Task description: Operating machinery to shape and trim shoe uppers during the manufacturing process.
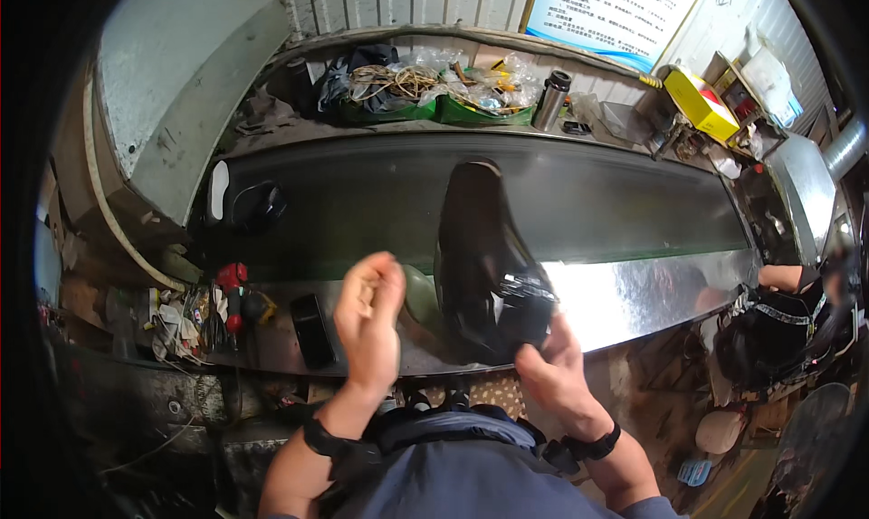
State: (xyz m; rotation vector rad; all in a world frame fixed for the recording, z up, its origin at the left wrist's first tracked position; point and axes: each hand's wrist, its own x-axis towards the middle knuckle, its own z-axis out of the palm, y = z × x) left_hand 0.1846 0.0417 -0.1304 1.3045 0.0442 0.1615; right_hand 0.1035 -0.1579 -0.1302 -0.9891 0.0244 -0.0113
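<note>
While a dark belt [588, 202] runs across the middle of the frame from left to right, a bright metal ledge [643, 297] borders its lower edge and curves up toward the right. A grey slanted panel [172, 76] fills the upper left. Above the belt, at upper centre, a shelf carries green trays [434, 110] heaped with cords and clear wrap, and a steel flask [550, 98] stands upright just right of them. A yellow box [699, 103] sits at the upper right.

A glossy black boot [480, 257] lies at centre frame, its top end on the belt and its lower end over the ledge, nearest the person. The right hand [557, 370], at lower centre right, closes its fingers around the boot's lower right part; how firmly it clamps cannot be told from here. The left hand [369, 324], lower centre left, is loosely curled and blurred, apart from the boot and holding nothing that shows. Each wrist wears a black band.

At the left end of the belt rests 1 dark shoe [260, 207] with a white sole [218, 190] beside it. On the ledge, left of the left hand, lies a flat black block [312, 331], and further left a red tool [233, 288] among scraps. Another person [787, 324] in dark clothes is at the right edge.
</note>
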